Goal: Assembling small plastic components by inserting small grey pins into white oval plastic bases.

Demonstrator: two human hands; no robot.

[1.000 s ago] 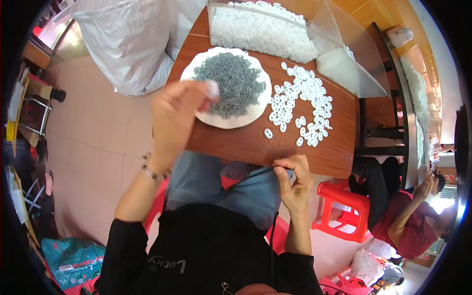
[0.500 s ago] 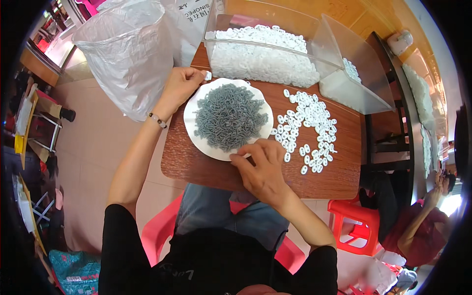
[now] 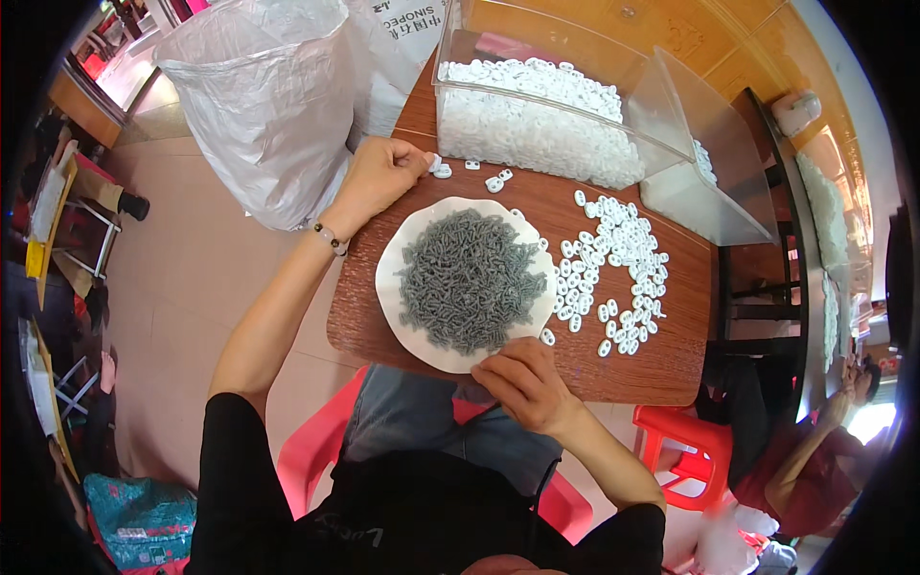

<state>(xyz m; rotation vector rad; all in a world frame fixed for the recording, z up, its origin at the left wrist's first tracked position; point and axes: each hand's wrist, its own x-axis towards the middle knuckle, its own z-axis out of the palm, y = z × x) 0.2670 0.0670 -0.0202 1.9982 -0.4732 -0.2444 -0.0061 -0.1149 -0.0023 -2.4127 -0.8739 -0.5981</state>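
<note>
White scalloped plate point(image 3: 390, 278) heaped with grey coils point(image 3: 470, 278) sits at the table's point(image 3: 671, 377) near edge, right fingers point(image 3: 517, 370) gripping its rim, left fingers point(image 3: 412, 156) pinching a white piece point(image 3: 436, 163).

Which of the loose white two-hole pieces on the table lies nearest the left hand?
The white piece just right of the left hand, leftmost of the few scattered beyond the plate. The others there lie farther right, away from that hand.
</note>
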